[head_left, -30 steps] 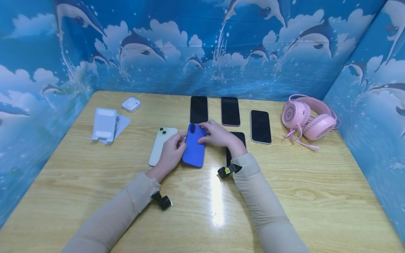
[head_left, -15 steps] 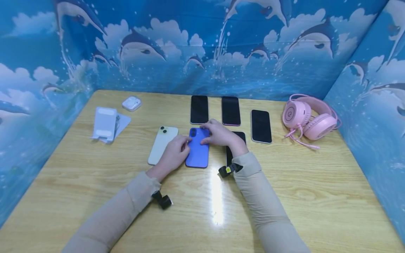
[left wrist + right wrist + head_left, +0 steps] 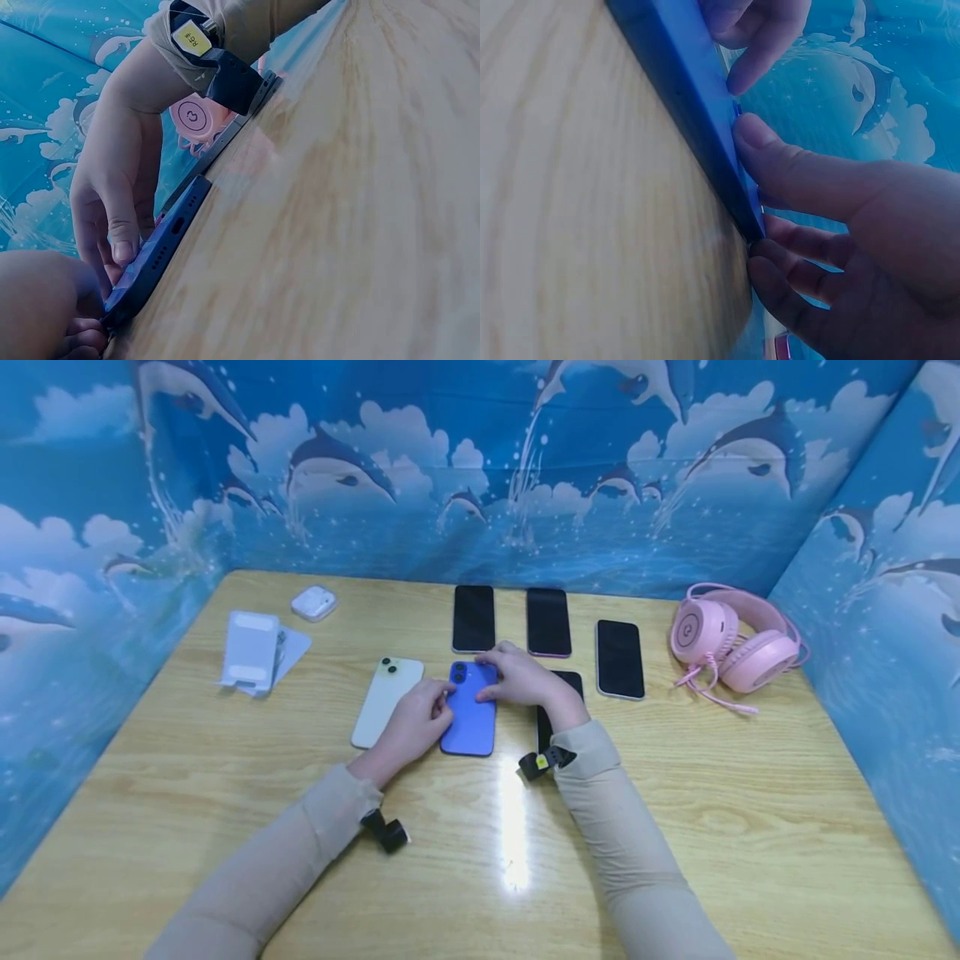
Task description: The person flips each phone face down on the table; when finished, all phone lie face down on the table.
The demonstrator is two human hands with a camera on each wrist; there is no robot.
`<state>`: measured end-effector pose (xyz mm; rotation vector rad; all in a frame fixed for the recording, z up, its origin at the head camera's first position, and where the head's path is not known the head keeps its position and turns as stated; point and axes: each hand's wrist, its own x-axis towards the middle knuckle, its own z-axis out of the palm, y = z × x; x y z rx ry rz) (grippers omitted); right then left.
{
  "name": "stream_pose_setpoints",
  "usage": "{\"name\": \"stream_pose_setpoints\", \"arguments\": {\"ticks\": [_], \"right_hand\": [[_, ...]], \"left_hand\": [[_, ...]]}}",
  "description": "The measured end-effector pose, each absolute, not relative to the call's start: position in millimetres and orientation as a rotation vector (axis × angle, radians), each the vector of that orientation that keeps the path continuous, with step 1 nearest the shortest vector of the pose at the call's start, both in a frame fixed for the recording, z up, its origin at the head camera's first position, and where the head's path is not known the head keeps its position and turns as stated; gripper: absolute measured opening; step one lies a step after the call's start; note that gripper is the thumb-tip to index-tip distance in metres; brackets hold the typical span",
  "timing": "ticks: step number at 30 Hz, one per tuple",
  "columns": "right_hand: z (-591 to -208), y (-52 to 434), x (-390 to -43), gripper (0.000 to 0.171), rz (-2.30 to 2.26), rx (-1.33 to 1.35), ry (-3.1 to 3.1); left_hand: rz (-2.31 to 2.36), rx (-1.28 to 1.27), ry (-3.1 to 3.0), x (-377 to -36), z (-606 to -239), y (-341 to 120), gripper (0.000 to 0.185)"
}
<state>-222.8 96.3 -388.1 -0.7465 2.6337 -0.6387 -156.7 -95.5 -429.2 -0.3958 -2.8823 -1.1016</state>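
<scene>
A blue smartphone (image 3: 468, 727) lies back up on the wooden table, its camera lenses at the far left corner. My right hand (image 3: 525, 679) holds its far right part, thumb on the back and fingers at the far edge. Along the left edge, my left hand (image 3: 415, 720) grips with curled fingers, the index finger beside the lenses. The left wrist view shows the blue phone's bottom edge (image 3: 178, 225) with its port close to the tabletop. To the left lies a pale smartphone (image 3: 375, 714), back up, partly behind my left hand. A black-screened phone (image 3: 544, 735) lies partly under my right wrist.
Three more phones lie screen up farther back: one black phone (image 3: 473, 618), another phone (image 3: 548, 622) and a white-edged phone (image 3: 619, 660). Pink headphones (image 3: 735, 635) rest at right. A white stand (image 3: 251, 652) and a small white case (image 3: 314, 602) are at left.
The blue phone has gone from slightly tilted and turned to flat and straighter, a little to the right. Both hands moved slightly with it, then stayed nearly still over the last half second.
</scene>
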Motion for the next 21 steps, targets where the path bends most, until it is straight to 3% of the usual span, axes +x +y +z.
{"name": "stream_pose_setpoints", "arguments": {"ticks": [14,21], "right_hand": [[-371,163,-215,0.055,-0.914,-0.733,2.586],[-361,205,-212,0.051,-0.746,-0.626,2.676]], "left_hand": [[-1.121,-0.328,-2.949,-158,-418,-92,0.031],[-1.151,-0.446,-2.96,-157,-409,-71,0.028]]}}
